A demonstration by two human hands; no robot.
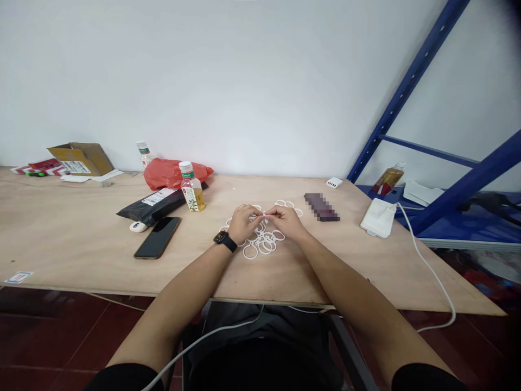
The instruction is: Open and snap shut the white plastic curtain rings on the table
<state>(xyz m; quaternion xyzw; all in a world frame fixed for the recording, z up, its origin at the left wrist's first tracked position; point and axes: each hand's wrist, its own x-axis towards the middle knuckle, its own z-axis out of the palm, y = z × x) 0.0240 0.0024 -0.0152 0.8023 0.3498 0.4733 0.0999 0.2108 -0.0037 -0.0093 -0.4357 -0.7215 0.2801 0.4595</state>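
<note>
My left hand (244,224), with a dark watch (222,237) on its wrist, is closed in a pinch above the table. Its fingertips meet those of my right hand (290,221), which is pinched too. Between them shows a small bit of a white plastic ring (264,214); most of it is hidden by the fingers. Below and around my left hand lies a loose pile of similar white rings (266,239) with small eyelets, some overlapping. A few more white rings (289,205) lie just beyond my right hand.
Left on the wooden table (101,244) are a phone (157,238), a black parcel (152,206), a drink bottle (192,187), a red bag (163,172) and an opened carton (87,158). To the right are a pixelated dark item (321,207), a white charger (334,182) and a cabled power bank (377,218).
</note>
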